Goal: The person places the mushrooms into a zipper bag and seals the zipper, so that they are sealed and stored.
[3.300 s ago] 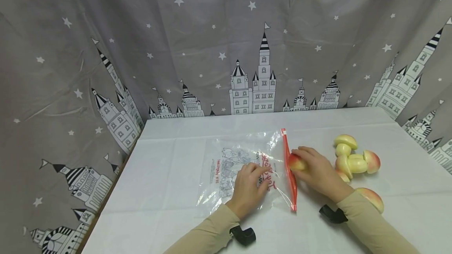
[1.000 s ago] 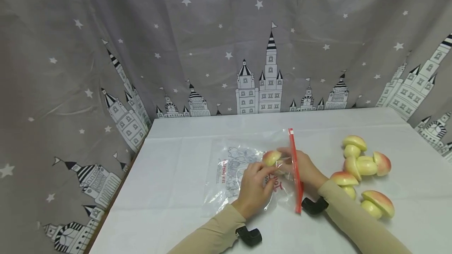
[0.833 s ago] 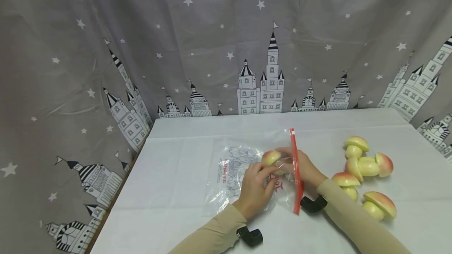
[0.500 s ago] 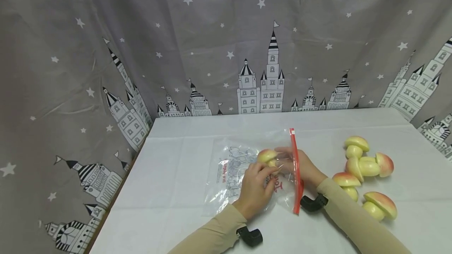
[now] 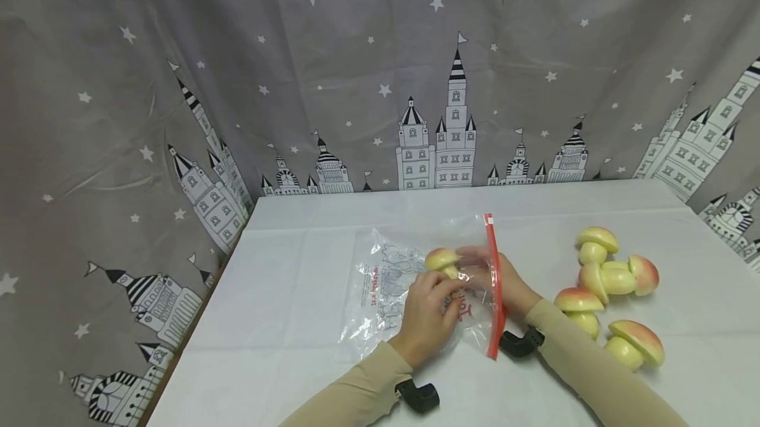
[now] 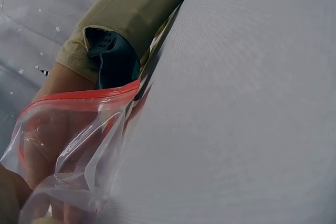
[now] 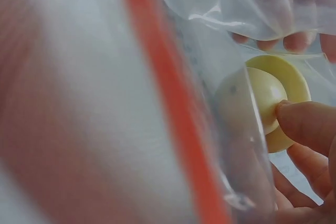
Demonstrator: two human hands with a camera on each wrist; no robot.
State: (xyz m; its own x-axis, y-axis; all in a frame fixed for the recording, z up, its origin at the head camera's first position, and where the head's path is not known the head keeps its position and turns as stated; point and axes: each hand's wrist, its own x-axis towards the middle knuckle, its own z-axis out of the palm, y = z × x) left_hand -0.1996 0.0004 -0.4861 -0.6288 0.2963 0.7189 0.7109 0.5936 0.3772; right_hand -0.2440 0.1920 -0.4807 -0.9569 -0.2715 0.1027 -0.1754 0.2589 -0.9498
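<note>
A clear zip bag point(image 5: 368, 321) with a red zip edge point(image 5: 495, 282) and printed drawings lies on the white table. Inside it is a toy mushroom point(image 5: 439, 259) with a yellow and red cap. My right hand point(image 5: 477, 272) reaches through the bag's mouth and holds the mushroom by its pale stem. From the near side, my left hand point(image 5: 429, 305) grips the upper film with bent fingers, close beside the stem. In the right wrist view, a thumb tip touches the mushroom's stem point(image 7: 262, 93). The raised bag mouth point(image 6: 79, 95) surrounds the right wrist in the left wrist view.
On the right of the table, several more toy mushrooms point(image 5: 617, 280) lie in a loose group. One of them point(image 5: 636, 341) is by the right sleeve, another point(image 5: 578, 301) just beyond it. A grey curtain point(image 5: 332, 51) with castles hangs behind the table.
My right hand has carried the mushroom from the zip edge into the bag. Lately the mushroom has shifted left and turned, showing its stem. My left hand stays on the bag.
</note>
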